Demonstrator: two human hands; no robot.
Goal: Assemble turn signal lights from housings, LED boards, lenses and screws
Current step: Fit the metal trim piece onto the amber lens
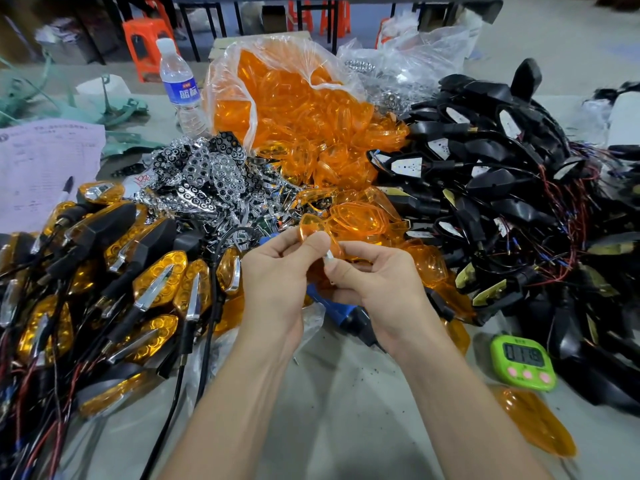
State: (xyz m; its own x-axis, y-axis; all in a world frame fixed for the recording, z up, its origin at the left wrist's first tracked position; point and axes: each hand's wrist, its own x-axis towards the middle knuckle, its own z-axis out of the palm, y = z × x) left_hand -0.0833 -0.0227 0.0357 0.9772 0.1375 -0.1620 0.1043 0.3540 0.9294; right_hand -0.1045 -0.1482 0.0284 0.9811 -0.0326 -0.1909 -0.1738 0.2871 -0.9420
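Lens (pixel 311 227), amber and see-through, is held up over the middle of the tabletop (pixel 346 417), pinched in the curled fingers of the left hand (pixel 277 275); only its upper end is seen, rising above the thumb and leaning a little leftward, the rest being hidden behind the fingers, so its long axis is judged to run roughly upright. The right hand (pixel 377 289) is closed against the left from the right side, thumb and forefinger nipped on a small silvery part (pixel 327 260) that lies just below the lens and touches both hands; the fit is thus expected to be made upward and leftward, with the right hand the nearer to the joint. What the part is cannot be told.

A blue-handled tool (pixel 334 308) is seen beneath the hands. Finished lights (pixel 114 271) are heaped at left, black housings (pixel 502 188) with red wires at right, chrome reflectors (pixel 211 171) and a torn bag of lenses (pixel 294 109) behind. A green timer (pixel 523 362), a water bottle (pixel 180 84) and a printed sheet (pixel 45 168) are also laid out; orange stools (pixel 145 43) and table legs are seen on a workshop floor beyond.
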